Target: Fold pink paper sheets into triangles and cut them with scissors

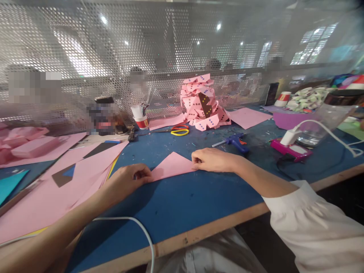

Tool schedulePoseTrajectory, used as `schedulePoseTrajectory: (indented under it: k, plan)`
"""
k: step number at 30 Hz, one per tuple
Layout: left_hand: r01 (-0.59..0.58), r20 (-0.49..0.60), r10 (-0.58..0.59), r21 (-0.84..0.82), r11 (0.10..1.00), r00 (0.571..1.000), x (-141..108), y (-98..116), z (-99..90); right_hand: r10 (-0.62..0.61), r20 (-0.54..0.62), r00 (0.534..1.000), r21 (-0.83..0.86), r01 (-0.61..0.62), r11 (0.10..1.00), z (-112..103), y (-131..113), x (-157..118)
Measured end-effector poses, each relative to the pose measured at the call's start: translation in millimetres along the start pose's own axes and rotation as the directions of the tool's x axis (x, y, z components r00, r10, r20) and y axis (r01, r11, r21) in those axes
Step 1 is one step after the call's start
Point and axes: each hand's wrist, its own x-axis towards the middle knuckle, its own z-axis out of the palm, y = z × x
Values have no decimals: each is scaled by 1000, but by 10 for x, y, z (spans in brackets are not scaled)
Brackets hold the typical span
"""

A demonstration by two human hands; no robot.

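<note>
A pink sheet of paper folded into a triangle (pixel 173 167) lies low over the blue tabletop, its peak pointing away from me. My left hand (pixel 133 178) pinches its left corner between thumb and fingers. At the right corner, my right hand (pixel 209 160) has its fingers closed on the paper too. Just beyond my right hand rests a blue glue gun (pixel 236 143). Further back lie scissors with red and yellow handles (pixel 180 130).
Large pink sheets (pixel 93 170) cover the left side. A heap of folded pink pieces (pixel 199 100) stands against the perforated metal screen (pixel 165 41). A magenta power strip (pixel 291 149) with a white plug and a clear jar (pixel 318 125) are on the right. A white cable (pixel 136 220) crosses the front edge.
</note>
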Motion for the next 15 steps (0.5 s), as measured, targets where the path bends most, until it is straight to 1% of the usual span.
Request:
schedulePoseTrajectory:
  k: [5,10,15]
  plan:
    - [35,17,-35,18,999,999,24,-57,-34,1,0,1000,8,-1,1000,-8,-2,-10]
    - [49,44,-49,-3,999,998,41,-93,-52,-11,0,1000,24,11,1000,-11,3,-14]
    - [32,61,-32,-14,999,998,27,-114,-72,-24,-6,1000,25,24,999,-19,8,-19]
